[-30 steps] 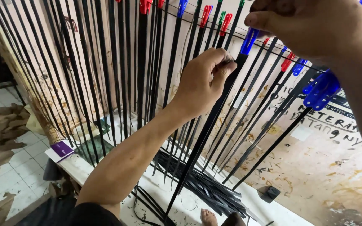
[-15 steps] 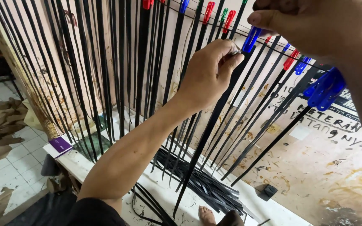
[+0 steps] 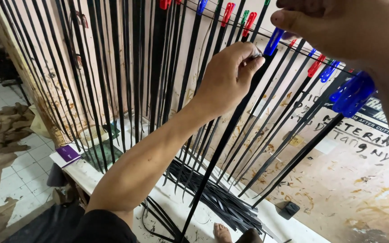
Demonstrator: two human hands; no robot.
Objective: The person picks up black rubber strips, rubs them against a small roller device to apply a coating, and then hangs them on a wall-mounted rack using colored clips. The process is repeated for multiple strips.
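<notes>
Left hand pinches a black strip just below its blue clip on the line. Right hand closed by that clip; what it holds is unclear. More strips lie below.

Hanging black strips crowd the reach to the wall, with open room only at the lower right.

A dense curtain of long black strips hangs from coloured clips along a thin line, blocking the way from the upper left to the centre; gaps between strips are narrow slits. The left hand and the right hand fill the space near the clips. Below, a heap of loose black strips covers the white ledge. The stained wall at lower right stands unobstructed.
</notes>
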